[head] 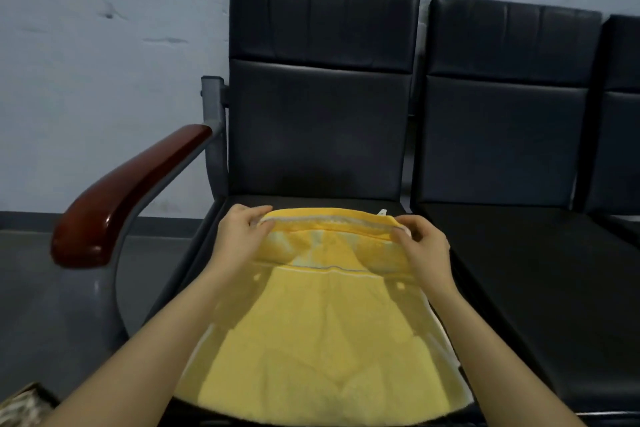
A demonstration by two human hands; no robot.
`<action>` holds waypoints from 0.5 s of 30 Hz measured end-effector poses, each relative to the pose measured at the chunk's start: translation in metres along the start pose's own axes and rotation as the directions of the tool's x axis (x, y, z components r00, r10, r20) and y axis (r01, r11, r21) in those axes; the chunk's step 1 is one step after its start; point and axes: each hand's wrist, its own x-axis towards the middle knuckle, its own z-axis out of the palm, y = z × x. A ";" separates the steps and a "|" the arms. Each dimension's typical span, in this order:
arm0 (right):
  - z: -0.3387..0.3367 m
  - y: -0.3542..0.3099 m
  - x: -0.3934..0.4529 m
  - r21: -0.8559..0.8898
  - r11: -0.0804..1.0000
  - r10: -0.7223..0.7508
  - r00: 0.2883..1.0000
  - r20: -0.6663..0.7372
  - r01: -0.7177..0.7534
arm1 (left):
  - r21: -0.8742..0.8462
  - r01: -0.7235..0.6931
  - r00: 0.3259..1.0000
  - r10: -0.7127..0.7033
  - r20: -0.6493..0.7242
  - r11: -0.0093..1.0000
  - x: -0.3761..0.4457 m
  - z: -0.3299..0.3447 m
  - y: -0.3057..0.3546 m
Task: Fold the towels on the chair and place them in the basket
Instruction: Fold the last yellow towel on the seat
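Note:
A yellow towel (325, 333) lies spread over the seat of the black chair (318, 128), reaching its front edge. The towel's far edge is lifted off the seat. My left hand (239, 236) pinches that edge at its left corner, thumb on top. My right hand (424, 246) pinches the right corner the same way. A lighter band with a grey stripe runs across the towel just below my hands. A woven basket (24, 402) shows partly at the bottom left corner, on the floor.
A red-brown wooden armrest (124, 191) on a grey metal frame juts out left of the seat. A second black seat (540, 288) adjoins on the right. A pale wall stands behind, and grey floor (41, 305) lies to the left.

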 end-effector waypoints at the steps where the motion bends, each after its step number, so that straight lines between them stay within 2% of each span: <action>1: -0.001 -0.003 -0.004 0.024 1.000 0.015 1.000 0.002 -0.015 | -0.006 0.007 1.000 -0.007 0.012 1.000 -0.006 -0.003 0.002; 7: -0.003 -0.013 -0.032 0.120 0.992 0.040 0.998 -0.043 -0.034 | -0.070 0.039 0.999 -0.042 -0.031 0.997 -0.033 -0.012 -0.004; 11: -0.006 -0.014 -0.034 0.090 0.995 0.054 0.988 -0.147 -0.041 | -0.177 0.154 0.964 -0.187 -0.190 0.972 -0.034 -0.017 -0.012; 13: -0.008 -0.009 -0.030 0.003 0.998 0.066 0.985 -0.158 -0.066 | -0.087 0.197 0.944 -0.212 -0.254 0.977 -0.031 -0.021 -0.017; 15: -0.008 -0.003 -0.028 -0.134 0.986 0.086 0.989 -0.125 -0.102 | 0.063 0.230 0.948 -0.209 -0.240 0.971 -0.031 -0.022 -0.021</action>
